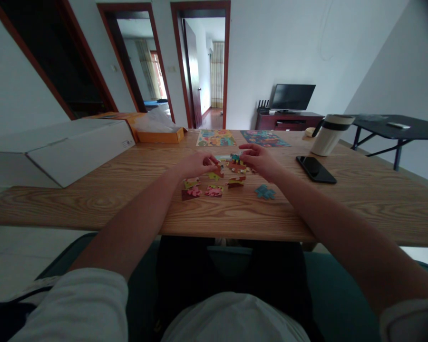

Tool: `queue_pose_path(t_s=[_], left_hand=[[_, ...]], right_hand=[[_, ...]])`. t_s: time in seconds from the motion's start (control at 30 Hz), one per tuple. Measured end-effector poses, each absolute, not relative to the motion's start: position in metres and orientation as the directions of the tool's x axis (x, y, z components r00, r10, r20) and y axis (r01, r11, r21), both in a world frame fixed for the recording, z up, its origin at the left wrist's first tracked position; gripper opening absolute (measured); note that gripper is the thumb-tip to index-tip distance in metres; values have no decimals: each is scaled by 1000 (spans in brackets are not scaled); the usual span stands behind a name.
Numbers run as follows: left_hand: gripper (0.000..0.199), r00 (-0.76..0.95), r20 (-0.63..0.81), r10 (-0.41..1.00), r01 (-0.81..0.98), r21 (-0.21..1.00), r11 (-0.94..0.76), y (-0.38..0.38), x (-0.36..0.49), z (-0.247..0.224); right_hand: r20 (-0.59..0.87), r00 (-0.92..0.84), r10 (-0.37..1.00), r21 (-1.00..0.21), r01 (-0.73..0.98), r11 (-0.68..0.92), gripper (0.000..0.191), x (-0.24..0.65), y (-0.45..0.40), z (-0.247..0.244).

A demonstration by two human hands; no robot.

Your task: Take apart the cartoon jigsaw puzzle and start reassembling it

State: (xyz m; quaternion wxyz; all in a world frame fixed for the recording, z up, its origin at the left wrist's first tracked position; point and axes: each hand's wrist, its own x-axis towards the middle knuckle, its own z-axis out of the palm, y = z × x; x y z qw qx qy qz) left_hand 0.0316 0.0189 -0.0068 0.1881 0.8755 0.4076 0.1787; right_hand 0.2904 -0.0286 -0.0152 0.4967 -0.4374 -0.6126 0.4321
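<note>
Several colourful puzzle pieces lie loosely grouped on the wooden table (231,213). My left hand (199,165) has its fingers closed on a red-brown and yellow puzzle piece (217,172) at the left of the group. On the right, my right hand (257,159) reaches in with bent fingers over a teal piece (235,158); whether it grips that piece is too small to tell. Nearer the front edge are two pieces with pink shapes (214,191), a brown and yellow piece (236,182) and a blue piece (265,192).
Behind the hands lie two flat pictures, one yellowish (216,137) and one blue (265,138). A white box (82,152) and an orange tray (160,137) stand left. To the right are a black phone (316,169) and a white cup (330,136).
</note>
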Motion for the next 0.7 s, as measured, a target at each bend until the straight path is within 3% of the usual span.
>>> queue_pose_path(t_s=[0.13,0.23,0.3,0.37,0.5,0.6,0.7], left_hand=[[35,598,150,787,670,446,-594,19,31,-7],[33,594,145,791,686,422,-593,22,29,-9],[34,609,145,780,679,414,-607,25,30,-13],[34,622,153,768,668,409,-622,27,35,-18],[43,559,193,806,748,302,-591,30,50,-28],[53,510,170,843,821,196,-536,42,54,-31],[58,491,73,868,858,135,-497,65,51,-29]], right_hand=[[263,-45,964,-964,14,264,29,294,-21,-15],[284,-28,958,-958,38,285,28,301,-14,-20],[277,-58,959,-949,138,283,28,306,-9,-26],[279,-95,956,-888,353,295,25,310,-4,-31],[380,-102,919,-536,786,309,12,320,13,-35],[409,-15,912,-474,851,227,17,334,33,-31],[288,12,958,-485,864,135,20,354,55,-30]])
